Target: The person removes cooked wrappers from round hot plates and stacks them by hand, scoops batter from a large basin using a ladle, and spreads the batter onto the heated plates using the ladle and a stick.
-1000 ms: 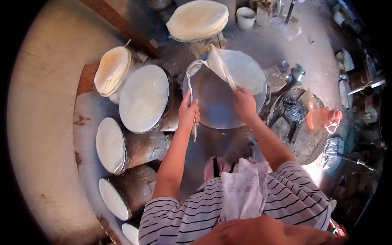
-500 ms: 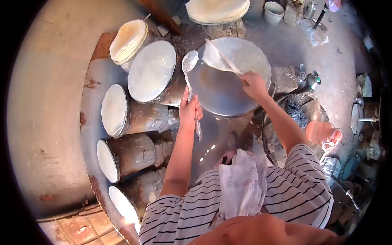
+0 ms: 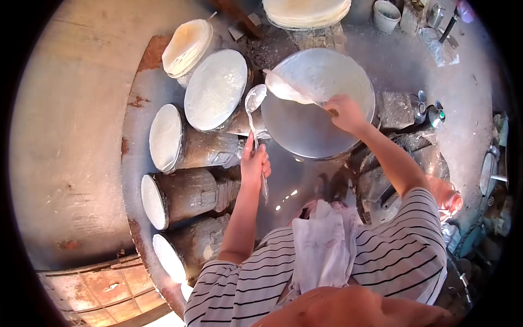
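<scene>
My left hand (image 3: pixel 254 164) is closed around the long handle of a metal ladle (image 3: pixel 255 98), whose batter-smeared bowl points up beside the round griddle's left edge. Over the griddle (image 3: pixel 310 131), my right hand (image 3: pixel 346 115) is closed on the edge of a thin, pale flatbread (image 3: pixel 291 91). That near edge is lifted and folded back, while the far part lies on the griddle. Whether a thin tool is also between my right fingers is hard to make out. The front half of the griddle shows bare grey metal.
A stack of flatbreads (image 3: pixel 306 12) stands behind the griddle, another stack (image 3: pixel 188 48) at the back left. Several round pans on drum-like stands line the left, including a large white-coated pan (image 3: pixel 216 90). A bucket (image 3: pixel 387 16) and a pink jug (image 3: pixel 444 196) are at the right.
My right hand has drawn the flatbread's edge a little, and its fold now looks wavier. The ladle stays in my left hand. The whole view has shifted slightly.
</scene>
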Demonstrator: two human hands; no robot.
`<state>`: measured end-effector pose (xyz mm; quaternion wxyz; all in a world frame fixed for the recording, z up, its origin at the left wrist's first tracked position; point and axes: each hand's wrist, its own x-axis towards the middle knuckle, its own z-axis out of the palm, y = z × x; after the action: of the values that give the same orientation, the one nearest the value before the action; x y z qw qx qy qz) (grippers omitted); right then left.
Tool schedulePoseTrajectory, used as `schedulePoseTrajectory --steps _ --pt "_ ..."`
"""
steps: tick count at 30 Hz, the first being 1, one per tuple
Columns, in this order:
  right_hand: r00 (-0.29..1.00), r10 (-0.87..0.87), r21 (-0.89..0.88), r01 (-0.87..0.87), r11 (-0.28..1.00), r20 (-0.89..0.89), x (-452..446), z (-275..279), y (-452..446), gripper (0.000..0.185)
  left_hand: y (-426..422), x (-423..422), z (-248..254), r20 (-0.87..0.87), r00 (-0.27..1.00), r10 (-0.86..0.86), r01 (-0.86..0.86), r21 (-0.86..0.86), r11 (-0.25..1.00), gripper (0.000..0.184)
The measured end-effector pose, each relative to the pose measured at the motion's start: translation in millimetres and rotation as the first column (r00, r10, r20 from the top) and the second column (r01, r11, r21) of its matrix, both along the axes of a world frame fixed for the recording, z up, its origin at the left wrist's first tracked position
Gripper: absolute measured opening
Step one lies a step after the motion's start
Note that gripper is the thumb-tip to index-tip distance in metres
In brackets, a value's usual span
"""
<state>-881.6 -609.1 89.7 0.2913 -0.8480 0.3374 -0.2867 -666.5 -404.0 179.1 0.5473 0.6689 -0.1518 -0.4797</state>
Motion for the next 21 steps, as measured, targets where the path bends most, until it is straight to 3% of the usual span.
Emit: schedulePoseTrajectory --steps 4,7,10,13,16,17,20,21 --pt "0.983 0.180 0.017 -0.181 0.983 0.038 -33 7 -39 0.032 12 5 1 0.061 0.998 -0.006 0.002 0.070 0.998 0.057" --pt "1.000 0.019 0.123 -0.016 0.992 -0.022 -16 8 -69 0.030 6 1 -11 0.041 0.999 0.014 -0.017 0.060 0.998 0.059" --pt "0.982 0.190 0.089 -0.189 0.978 0.001 -9 4 -46 0.024 15 -2 -8 0.016 1.000 0.019 -0.021 0.094 0.995 0.060" --pt "0.974 0.227 0.317 -0.212 0.924 -0.011 -35 28 -37 0.021 37 -4 4 0.055 0.998 -0.018 0.010 0.132 0.991 0.061" --pt "0.987 0.153 0.248 -0.137 0.959 -0.046 -20 4 -72 0.020 33 3 -2 0.072 0.997 -0.037 0.024 0.172 0.985 0.059" --pt "0.987 0.145 0.128 -0.153 0.980 0.075 -17 0 -72 0.024 29 0 0 0.053 0.998 -0.015 0.005 0.181 0.983 0.060" --pt "0.920 0.391 0.229 -0.375 0.898 -0.028 -34 16 -71 0.028 48 3 7 0.045 0.999 -0.022 0.014 0.169 0.986 0.059" --pt "0.918 0.393 0.320 -0.359 0.877 -0.047 -48 23 -67 0.030 56 7 11 0.066 0.998 -0.023 0.011 0.182 0.983 0.059"
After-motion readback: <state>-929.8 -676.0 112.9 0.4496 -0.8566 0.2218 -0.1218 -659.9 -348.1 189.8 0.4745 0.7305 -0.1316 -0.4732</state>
